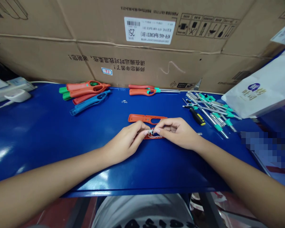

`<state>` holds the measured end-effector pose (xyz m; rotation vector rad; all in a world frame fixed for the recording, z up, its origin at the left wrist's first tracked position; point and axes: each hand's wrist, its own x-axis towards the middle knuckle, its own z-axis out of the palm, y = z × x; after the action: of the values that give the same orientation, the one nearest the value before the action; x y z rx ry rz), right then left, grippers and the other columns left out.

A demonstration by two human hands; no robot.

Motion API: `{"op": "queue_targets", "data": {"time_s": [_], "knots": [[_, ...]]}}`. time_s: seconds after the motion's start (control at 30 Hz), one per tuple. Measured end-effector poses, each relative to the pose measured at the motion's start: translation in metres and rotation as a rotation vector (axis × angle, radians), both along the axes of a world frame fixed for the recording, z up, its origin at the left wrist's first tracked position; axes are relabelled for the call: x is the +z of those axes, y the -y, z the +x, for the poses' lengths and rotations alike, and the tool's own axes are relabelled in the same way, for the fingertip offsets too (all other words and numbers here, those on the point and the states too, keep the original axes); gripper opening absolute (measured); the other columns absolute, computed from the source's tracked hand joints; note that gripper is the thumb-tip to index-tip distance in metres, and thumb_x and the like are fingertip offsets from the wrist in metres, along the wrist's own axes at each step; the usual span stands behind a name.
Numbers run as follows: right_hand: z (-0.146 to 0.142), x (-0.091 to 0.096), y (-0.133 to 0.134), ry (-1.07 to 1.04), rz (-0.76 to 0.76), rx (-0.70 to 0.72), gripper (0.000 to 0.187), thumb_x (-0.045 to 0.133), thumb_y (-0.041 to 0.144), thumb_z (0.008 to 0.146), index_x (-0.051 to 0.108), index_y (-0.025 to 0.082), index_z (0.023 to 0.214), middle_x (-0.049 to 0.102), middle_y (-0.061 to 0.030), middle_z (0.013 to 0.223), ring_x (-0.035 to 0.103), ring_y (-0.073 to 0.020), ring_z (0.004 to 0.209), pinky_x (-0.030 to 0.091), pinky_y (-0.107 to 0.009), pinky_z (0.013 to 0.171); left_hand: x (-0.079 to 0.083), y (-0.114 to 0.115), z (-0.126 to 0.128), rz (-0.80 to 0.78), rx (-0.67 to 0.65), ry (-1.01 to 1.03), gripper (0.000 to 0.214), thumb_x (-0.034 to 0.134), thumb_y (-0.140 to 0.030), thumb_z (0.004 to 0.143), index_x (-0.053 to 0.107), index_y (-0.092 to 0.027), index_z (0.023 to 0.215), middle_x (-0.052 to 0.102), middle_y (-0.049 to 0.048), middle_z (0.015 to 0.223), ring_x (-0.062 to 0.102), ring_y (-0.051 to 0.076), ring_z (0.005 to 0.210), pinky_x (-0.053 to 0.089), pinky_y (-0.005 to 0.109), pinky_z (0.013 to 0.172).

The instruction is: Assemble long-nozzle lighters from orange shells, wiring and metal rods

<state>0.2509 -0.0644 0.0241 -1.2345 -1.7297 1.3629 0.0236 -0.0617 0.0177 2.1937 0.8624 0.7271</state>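
My left hand (129,139) and my right hand (178,131) meet over the middle of the table, thumbs and forefingers pinched. Between the fingertips is a small pale part (151,131) of a lighter, its exact kind too small to tell; both hands seem to grip it. Under the fingers lies an orange lighter shell half (154,137) with a thin white wire along it, partly hidden by my hands. Just behind, a second orange shell half (140,118) lies with its hollow side up.
Orange, green and blue lighter shells (89,90) lie back left. An assembled orange lighter (142,91) rests near the cardboard box (90,63). Metal lighter tubes (212,115), a black-and-yellow screwdriver (197,117) and a white paper bag (263,85) are at right. A white plug (17,95) sits far left.
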Motion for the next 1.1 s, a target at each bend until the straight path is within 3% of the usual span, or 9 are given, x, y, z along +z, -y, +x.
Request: {"op": "queue_targets", "data": {"time_s": [0.23,0.9,1.1], "knots": [[0.0001,-0.0003,0.0006,-0.014,0.006,0.003,0.024,0.074,0.041,0.081,0.073,0.017,0.083,0.069,-0.0034,0.079,0.057,-0.0128,0.067,0.044,-0.026,0.060,-0.0016,0.0023,0.0018,0.015,-0.018,0.009,0.020,0.041,-0.027,0.107,0.058,-0.016,0.111,0.071,0.0050,0.102,0.066,0.016,0.090,0.051,0.028,0.082],[-0.0007,0.0006,0.0013,0.019,-0.015,0.006,0.029,0.071,0.043,0.084,0.071,0.015,0.080,0.054,0.0024,0.061,0.040,-0.0065,0.049,0.028,-0.022,0.045,-0.0048,0.0030,0.0043,0.028,-0.005,0.015,0.018,0.041,-0.025,0.107,0.057,-0.017,0.107,0.069,0.0039,0.100,0.066,0.016,0.091,0.049,0.028,0.080],[0.0007,0.0048,0.0005,-0.006,-0.094,-0.027,0.033,0.076,0.046,0.080,0.073,0.014,0.088,0.062,0.0013,0.063,0.046,-0.0059,0.041,0.035,-0.021,0.039,-0.0023,0.0022,0.0032,-0.003,0.005,0.045,0.017,0.045,-0.027,0.106,0.057,-0.017,0.113,0.070,0.0032,0.103,0.067,0.013,0.089,0.051,0.026,0.079]]}}
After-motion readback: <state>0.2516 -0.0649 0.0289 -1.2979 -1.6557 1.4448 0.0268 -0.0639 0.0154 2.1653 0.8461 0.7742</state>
